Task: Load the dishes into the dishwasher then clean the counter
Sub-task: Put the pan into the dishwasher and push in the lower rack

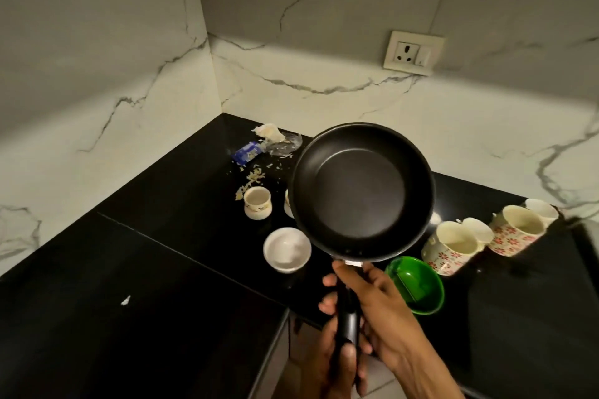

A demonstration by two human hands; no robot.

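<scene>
Lying far left on the black counter [162,269]: a small white scrap [125,300]. Sitting toward the corner: a blue wrapper [246,151] and crumpled clear plastic [285,144], with food crumbs [251,180] scattered just below. Standing near the crumbs: a small white cup [257,202]; resting nearer the edge: a white bowl [287,248]. Being held up over the counter: a black frying pan [361,193], inside facing the camera. Gripping its handle together: left hand [337,363] curled around the lower end, right hand [372,304] wrapped just above. Sitting right of the hands: a green bowl [416,283], then floral mugs [453,244] clustered touching.
</scene>
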